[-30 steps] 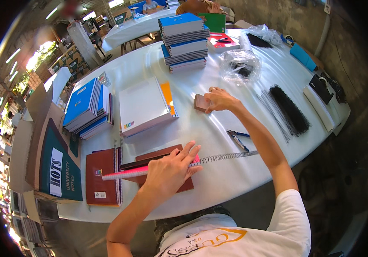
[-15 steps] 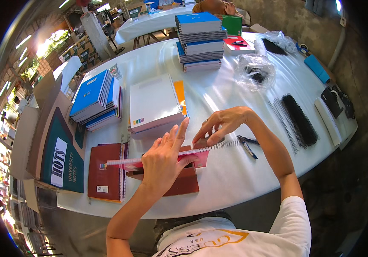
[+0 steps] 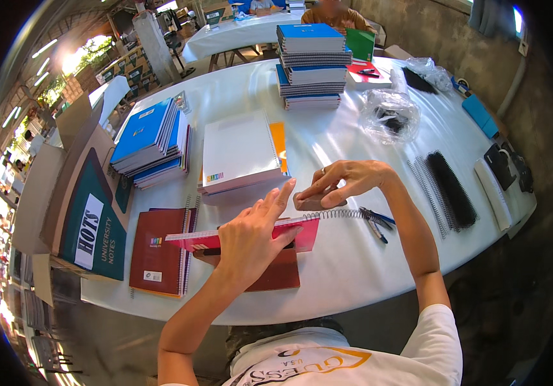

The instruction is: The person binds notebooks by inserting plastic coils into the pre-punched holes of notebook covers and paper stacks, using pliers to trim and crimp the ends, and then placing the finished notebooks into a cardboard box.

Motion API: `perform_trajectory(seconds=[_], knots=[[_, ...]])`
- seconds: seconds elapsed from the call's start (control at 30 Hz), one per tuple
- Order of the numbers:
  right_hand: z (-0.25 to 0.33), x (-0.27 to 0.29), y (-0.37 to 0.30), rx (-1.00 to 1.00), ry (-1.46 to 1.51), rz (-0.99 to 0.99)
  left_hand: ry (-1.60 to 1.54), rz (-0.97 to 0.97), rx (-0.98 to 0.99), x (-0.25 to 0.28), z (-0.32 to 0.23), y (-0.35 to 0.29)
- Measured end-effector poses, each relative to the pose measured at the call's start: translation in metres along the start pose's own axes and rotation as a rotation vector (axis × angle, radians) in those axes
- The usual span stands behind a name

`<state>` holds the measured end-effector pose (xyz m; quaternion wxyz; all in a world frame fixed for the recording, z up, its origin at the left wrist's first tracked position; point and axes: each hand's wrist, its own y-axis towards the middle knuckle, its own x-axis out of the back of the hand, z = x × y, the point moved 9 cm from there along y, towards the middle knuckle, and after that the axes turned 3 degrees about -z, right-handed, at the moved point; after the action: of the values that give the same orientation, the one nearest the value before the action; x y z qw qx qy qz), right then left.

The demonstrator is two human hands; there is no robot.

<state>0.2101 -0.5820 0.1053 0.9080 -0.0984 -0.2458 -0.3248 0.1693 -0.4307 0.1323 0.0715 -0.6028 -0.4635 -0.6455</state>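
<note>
My left hand (image 3: 245, 241) grips a pink-covered notebook (image 3: 193, 241) held on edge, thumb on the near side and fingers stretched past the far side. A loose wire coil (image 3: 337, 214) sticks out from the notebook's right end. Just above that coil, my right hand (image 3: 347, 181) pinches a flat grey-brown block (image 3: 315, 202) from the top. Below the notebook a reddish-brown cover (image 3: 275, 276) lies on the table, partly hidden by my left hand. Pliers with dark handles (image 3: 377, 222) rest to the right of the coil.
Maroon spiral notebooks (image 3: 155, 248) lie left, beside an open carton (image 3: 99, 222). Behind are a white notebook stack (image 3: 238, 145) and blue stacks (image 3: 148, 138). Black coils (image 3: 450, 193) and a plastic-wrapped bundle (image 3: 389, 119) sit right. A person (image 3: 337, 19) is across the table.
The notebook has tilted, so more of its pink cover shows. My right hand and the block have shifted slightly with respect to the coil. The whole view has moved a little.
</note>
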Motion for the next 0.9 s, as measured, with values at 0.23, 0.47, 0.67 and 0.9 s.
perform_trajectory(seconds=[0.23, 0.47, 0.67, 0.9], knots=[[0.001, 0.009, -0.005, -0.034, -0.101, 0.017, 0.094, -0.106, -0.054, -0.001, -0.003, 0.005], [-0.036, -0.023, 0.001, -0.293, -0.024, 0.126, -0.047, 0.140, 0.059, -0.003, -0.008, -0.001], [-0.003, -0.024, 0.001, 0.081, 0.071, 0.022, -0.098, 0.123, 0.097, 0.000, 0.000, -0.005], [0.020, -0.014, -0.011, 0.120, 0.035, -0.027, -0.096, 0.157, 0.111, -0.003, -0.004, 0.001]])
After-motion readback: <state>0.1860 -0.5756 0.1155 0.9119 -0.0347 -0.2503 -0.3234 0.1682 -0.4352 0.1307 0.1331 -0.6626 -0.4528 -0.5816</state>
